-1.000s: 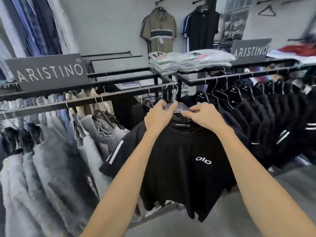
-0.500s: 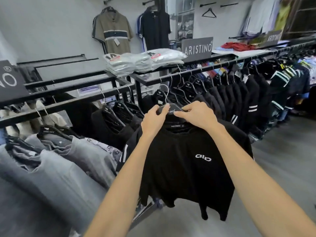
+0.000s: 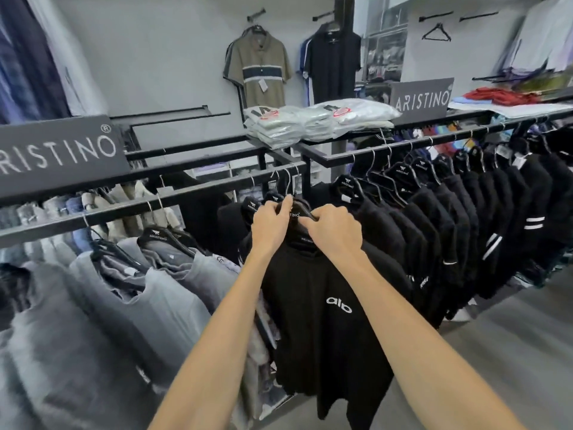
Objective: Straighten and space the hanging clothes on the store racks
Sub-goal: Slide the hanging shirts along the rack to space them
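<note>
At rack rail (image 3: 198,192) | left grip (image 3: 273,226), right grip (image 3: 333,232) pinch ARISTINO hanger (image 3: 295,213) | black shirt (image 3: 322,336) reads alo

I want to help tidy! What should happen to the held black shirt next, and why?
Probably hook the black T-shirt on the black metal rail, in the gap beside the black tops; left hand and right hand grip its black plastic hanger.

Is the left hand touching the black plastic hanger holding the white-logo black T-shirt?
Touching. The head view shows the left hand with fingertips curled over the black plastic hanger, no gap visible.
</note>
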